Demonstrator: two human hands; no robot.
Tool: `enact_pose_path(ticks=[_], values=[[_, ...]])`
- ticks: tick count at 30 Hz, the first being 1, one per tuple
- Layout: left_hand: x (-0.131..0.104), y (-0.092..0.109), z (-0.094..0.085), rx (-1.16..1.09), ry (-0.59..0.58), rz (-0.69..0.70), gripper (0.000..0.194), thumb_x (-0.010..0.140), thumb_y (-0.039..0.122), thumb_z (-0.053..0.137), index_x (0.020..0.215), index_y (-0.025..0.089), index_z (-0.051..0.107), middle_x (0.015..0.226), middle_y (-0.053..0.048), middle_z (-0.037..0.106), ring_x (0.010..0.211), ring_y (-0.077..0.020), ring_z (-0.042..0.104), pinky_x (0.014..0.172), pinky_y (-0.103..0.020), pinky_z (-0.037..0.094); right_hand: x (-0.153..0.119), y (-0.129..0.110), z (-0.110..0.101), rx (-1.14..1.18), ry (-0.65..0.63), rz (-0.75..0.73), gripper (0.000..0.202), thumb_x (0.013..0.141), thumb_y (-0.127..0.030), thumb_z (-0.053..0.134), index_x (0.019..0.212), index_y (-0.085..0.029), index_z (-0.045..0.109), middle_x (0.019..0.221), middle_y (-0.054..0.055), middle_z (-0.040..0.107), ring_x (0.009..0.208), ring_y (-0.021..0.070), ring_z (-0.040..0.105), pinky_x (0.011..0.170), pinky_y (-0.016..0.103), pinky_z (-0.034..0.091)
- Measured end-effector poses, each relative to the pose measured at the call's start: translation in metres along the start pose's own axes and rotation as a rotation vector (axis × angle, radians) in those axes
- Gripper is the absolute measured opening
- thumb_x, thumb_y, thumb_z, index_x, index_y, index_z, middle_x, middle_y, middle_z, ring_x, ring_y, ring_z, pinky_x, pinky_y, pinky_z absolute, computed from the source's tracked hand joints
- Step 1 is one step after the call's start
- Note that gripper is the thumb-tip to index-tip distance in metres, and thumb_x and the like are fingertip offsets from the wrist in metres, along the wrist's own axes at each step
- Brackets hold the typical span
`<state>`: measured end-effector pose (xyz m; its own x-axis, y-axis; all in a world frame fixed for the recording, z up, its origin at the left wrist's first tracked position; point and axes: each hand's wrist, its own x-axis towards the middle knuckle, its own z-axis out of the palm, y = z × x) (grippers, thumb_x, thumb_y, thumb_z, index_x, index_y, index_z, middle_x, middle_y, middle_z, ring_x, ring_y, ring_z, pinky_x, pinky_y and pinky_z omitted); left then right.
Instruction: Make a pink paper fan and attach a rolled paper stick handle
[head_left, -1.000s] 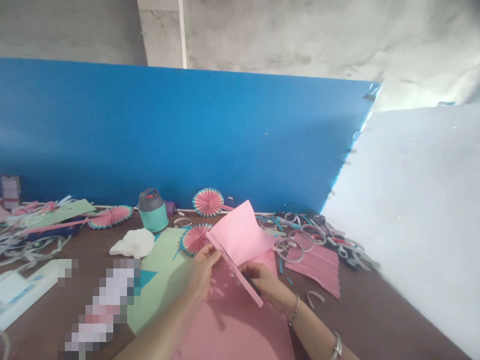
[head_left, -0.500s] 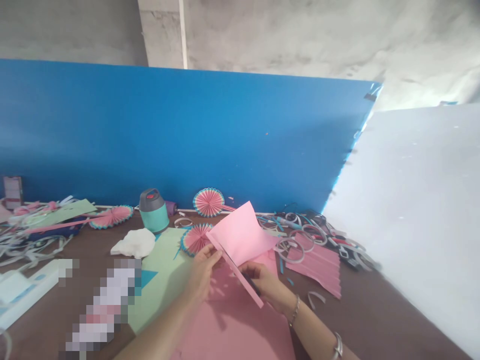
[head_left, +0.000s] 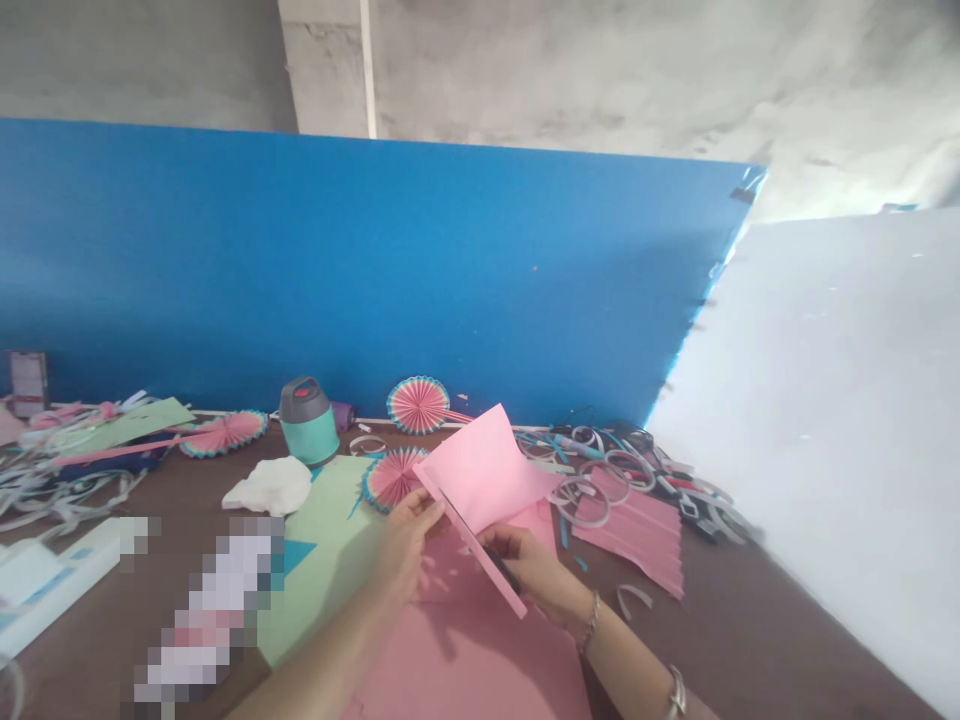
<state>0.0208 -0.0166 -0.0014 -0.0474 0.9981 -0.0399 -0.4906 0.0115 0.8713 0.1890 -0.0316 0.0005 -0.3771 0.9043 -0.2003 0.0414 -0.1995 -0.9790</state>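
The pink sheet [head_left: 487, 470], at 6 o'clock in view, is raised off the worktop [head_left: 720, 640], probably giving the dark scissors [head_left: 505, 570] room along its edge. At its 8 o'clock, the left grip [head_left: 418, 515] pinches the narrow pink strip [head_left: 499, 580], seemingly steadying it; at 5 o'clock, the right grip [head_left: 525, 565] is curled closed around the scissors; how far the blades open is unclear.
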Motion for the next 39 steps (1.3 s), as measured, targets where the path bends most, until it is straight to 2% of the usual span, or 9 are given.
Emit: enact_pose_path(ticks=[8, 16, 21, 25, 28, 32, 39], values=[[-0.001, 0.002, 0.002, -0.020, -0.007, 0.000, 0.036, 0.058, 0.027, 0.076, 0.090, 0.013, 0.067, 0.082, -0.007, 0.072, 0.072, -0.0177, 0.066, 0.070, -0.028, 0.050, 0.000, 0.001, -0.001, 0.037, 0.005, 0.008, 0.036, 0.048, -0.035, 0.082, 0.071, -0.015, 0.063, 0.053, -0.005, 0.055, 0.043, 0.0049, 0.040, 0.041, 0.017, 0.025], [-0.002, -0.002, 0.001, 0.031, -0.075, -0.018, 0.025, 0.060, 0.026, 0.075, 0.081, 0.014, 0.068, 0.064, -0.002, 0.066, 0.054, -0.0115, 0.058, 0.056, -0.022, 0.046, 0.008, 0.010, 0.001, 0.061, 0.013, -0.018, 0.037, 0.047, -0.036, 0.082, 0.072, -0.016, 0.063, 0.053, -0.005, 0.056, 0.042, 0.0049, 0.041, 0.041, 0.018, 0.027], [-0.002, -0.002, 0.001, 0.007, -0.082, -0.021, 0.023, 0.060, 0.025, 0.076, 0.078, 0.014, 0.067, 0.062, -0.001, 0.065, 0.053, -0.0109, 0.057, 0.054, -0.021, 0.044, 0.002, 0.004, -0.001, -0.012, 0.005, -0.013, 0.033, 0.053, -0.034, 0.079, 0.076, -0.016, 0.064, 0.052, -0.006, 0.052, 0.041, 0.0044, 0.037, 0.040, 0.017, 0.024], [-0.002, -0.004, 0.000, -0.010, -0.089, -0.043, 0.026, 0.063, 0.030, 0.075, 0.081, 0.013, 0.068, 0.066, -0.003, 0.069, 0.055, -0.0129, 0.060, 0.055, -0.022, 0.045, 0.002, 0.005, -0.003, -0.021, 0.009, -0.022, 0.030, 0.055, -0.033, 0.077, 0.076, -0.016, 0.065, 0.053, -0.005, 0.052, 0.043, 0.0053, 0.039, 0.041, 0.018, 0.026], [-0.001, -0.002, -0.001, -0.008, -0.048, -0.019, 0.029, 0.068, 0.038, 0.071, 0.081, 0.013, 0.068, 0.072, -0.006, 0.071, 0.059, -0.0158, 0.063, 0.058, -0.025, 0.047, 0.004, 0.008, -0.004, -0.032, 0.002, -0.031, 0.028, 0.056, -0.032, 0.076, 0.077, -0.016, 0.064, 0.054, -0.005, 0.053, 0.043, 0.0051, 0.040, 0.041, 0.017, 0.026], [0.001, 0.004, -0.001, -0.021, 0.012, 0.028, 0.033, 0.063, 0.033, 0.074, 0.088, 0.013, 0.069, 0.076, -0.006, 0.073, 0.065, -0.0184, 0.066, 0.064, -0.027, 0.049, 0.006, 0.010, -0.004, -0.053, -0.011, -0.025, 0.029, 0.055, -0.032, 0.075, 0.076, -0.016, 0.064, 0.054, -0.005, 0.053, 0.042, 0.0049, 0.039, 0.041, 0.018, 0.026], [0.000, 0.006, 0.002, -0.055, -0.068, 0.012, 0.037, 0.062, 0.028, 0.073, 0.095, 0.012, 0.068, 0.080, -0.008, 0.074, 0.071, -0.0223, 0.068, 0.069, -0.032, 0.050, 0.001, 0.007, -0.001, -0.054, -0.006, -0.022, 0.025, 0.058, -0.030, 0.072, 0.076, -0.017, 0.062, 0.057, -0.004, 0.053, 0.045, 0.0055, 0.039, 0.043, 0.018, 0.026]])
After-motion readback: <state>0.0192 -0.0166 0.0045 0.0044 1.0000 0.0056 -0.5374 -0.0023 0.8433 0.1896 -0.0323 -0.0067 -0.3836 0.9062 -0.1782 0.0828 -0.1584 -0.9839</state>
